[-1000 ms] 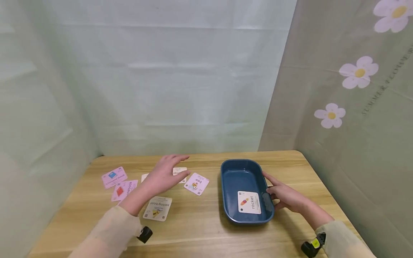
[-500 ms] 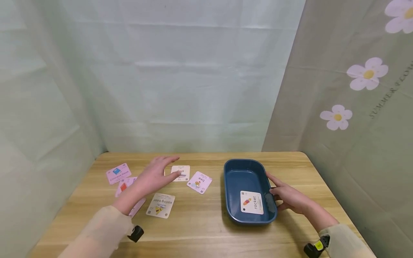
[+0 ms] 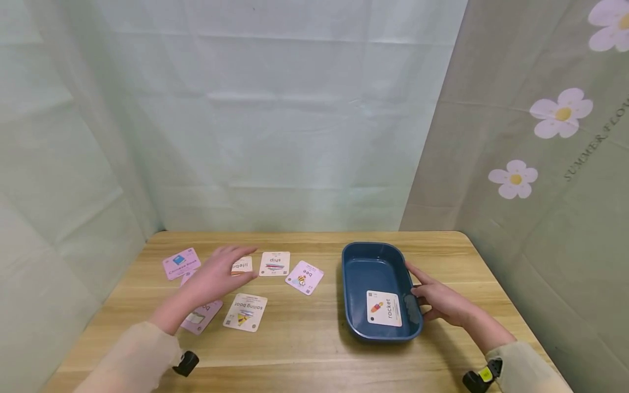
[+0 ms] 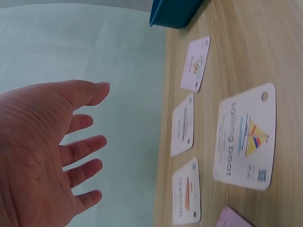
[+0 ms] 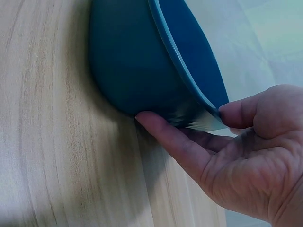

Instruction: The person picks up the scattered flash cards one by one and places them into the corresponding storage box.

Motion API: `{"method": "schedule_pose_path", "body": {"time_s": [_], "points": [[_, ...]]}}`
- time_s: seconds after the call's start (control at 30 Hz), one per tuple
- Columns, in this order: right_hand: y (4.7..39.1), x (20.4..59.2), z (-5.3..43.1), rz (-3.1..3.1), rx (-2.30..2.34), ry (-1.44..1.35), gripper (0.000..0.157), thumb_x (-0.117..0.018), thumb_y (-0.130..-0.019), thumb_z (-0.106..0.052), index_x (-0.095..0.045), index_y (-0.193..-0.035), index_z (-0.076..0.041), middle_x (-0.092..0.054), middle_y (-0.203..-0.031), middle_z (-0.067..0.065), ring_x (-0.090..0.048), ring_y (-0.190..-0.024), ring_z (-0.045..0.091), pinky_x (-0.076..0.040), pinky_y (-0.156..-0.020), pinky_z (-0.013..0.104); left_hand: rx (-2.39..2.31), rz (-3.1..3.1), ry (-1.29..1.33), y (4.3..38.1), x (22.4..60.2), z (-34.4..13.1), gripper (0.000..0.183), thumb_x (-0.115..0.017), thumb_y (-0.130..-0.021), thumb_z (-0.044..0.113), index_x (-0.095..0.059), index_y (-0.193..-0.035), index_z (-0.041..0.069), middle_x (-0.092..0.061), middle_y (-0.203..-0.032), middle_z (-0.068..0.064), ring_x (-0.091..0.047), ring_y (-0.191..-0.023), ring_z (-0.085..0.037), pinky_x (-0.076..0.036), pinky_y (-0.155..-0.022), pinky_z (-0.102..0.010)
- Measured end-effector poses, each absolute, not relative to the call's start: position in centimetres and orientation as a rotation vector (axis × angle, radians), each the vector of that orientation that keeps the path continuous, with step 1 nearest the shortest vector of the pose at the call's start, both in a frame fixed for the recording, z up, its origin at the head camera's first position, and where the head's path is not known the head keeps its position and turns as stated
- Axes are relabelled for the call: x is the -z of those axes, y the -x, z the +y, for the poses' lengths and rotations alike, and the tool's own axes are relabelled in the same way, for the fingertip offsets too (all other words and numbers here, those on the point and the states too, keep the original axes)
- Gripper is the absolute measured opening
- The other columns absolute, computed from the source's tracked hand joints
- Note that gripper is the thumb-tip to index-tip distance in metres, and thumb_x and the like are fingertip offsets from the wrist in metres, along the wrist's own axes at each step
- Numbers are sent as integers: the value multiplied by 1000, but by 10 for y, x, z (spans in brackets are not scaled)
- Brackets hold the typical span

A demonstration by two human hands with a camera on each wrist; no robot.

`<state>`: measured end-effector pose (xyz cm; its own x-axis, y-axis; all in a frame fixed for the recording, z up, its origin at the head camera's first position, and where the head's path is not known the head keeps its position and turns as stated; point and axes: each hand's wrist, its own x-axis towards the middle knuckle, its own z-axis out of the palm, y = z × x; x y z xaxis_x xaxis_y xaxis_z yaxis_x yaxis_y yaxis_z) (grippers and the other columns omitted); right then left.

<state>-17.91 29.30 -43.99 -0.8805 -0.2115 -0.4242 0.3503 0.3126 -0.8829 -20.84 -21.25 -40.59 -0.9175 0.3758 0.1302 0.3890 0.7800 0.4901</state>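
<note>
My left hand (image 3: 223, 271) is raised over the cards at the table's left, fingers extended and apart from the thumb, with nothing held. Close to its fingertips lie the lifeboat card (image 3: 242, 265) and the ship card (image 3: 274, 263). A bee card (image 3: 304, 277) lies further right, and a sailing boat card (image 4: 245, 137) nearer to me. At the blue tray's right side, my right hand (image 5: 255, 151) holds it by the rim and outer wall. Inside the blue tray (image 3: 362, 256), at its near end, a rocket card (image 3: 384, 308) lies flat.
Pink cards lie at the left: one with a blue book (image 3: 181, 263), one partly under my left forearm (image 3: 201, 316), another mostly hidden. The wooden table (image 3: 295, 355) ends at a pale green curtain (image 3: 295, 136) behind. Patterned cloth (image 3: 555, 229) hangs at the right.
My left hand has moved left, uncovering the ship card and much of the lifeboat card. The head view has shifted slightly. My right hand stays at the tray.
</note>
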Motion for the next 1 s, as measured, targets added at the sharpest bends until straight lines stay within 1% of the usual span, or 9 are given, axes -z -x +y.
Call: {"method": "schedule_pose_path", "body": {"time_s": [0.13,0.33,0.47,0.67,0.73,0.9,1.0], "points": [[180,440,293,2121,1601,-135,72,-38,-103,-4,-10,-166,-26,-23,-157,39,-60,-116,41,-59,-79,56,809,-2944,674,207,408,-221,64,-72,-96,40,-51,-150,14,-50,-149,-19,-38,-139,-49,-36,-103,-71],[180,442,293,2124,1599,-147,72,-38,-103,-4,-11,-166,-27,-25,-156,39,-59,-117,41,-58,-80,57,786,-3003,691,206,417,-230,68,-74,-93,45,-52,-149,13,-49,-149,-22,-37,-138,-49,-37,-102,-71],[179,443,293,2130,1596,-151,72,-38,-103,-4,-11,-166,-27,-24,-157,38,-59,-117,41,-58,-80,56,759,-3040,713,203,426,-233,69,-78,-89,44,-55,-148,16,-49,-149,-21,-35,-138,-49,-38,-103,-70],[178,442,295,2132,1594,-132,73,-39,-103,-5,-11,-166,-28,-22,-158,38,-58,-118,41,-59,-79,55,711,-3071,743,201,433,-232,68,-83,-84,44,-61,-142,18,-54,-142,-15,-42,-132,-44,-42,-100,-63],[178,442,295,2128,1595,-127,72,-39,-103,-5,-10,-166,-28,-21,-159,37,-58,-119,42,-59,-79,56,701,-3078,750,201,435,-232,67,-85,-82,43,-62,-140,18,-55,-141,-14,-43,-130,-43,-43,-100,-63],[178,441,296,2128,1594,-124,73,-40,-104,-5,-11,-166,-29,-19,-159,37,-57,-121,42,-59,-79,56,680,-3097,772,200,441,-231,69,-86,-80,43,-63,-139,18,-55,-141,-14,-38,-136,-50,-36,-104,-71],[178,441,296,2126,1594,-127,73,-40,-103,-5,-11,-166,-28,-19,-159,38,-57,-121,42,-59,-79,56,657,-3112,801,199,446,-231,71,-87,-78,43,-63,-140,17,-53,-145,-16,-37,-137,-50,-34,-105,-71]]}}
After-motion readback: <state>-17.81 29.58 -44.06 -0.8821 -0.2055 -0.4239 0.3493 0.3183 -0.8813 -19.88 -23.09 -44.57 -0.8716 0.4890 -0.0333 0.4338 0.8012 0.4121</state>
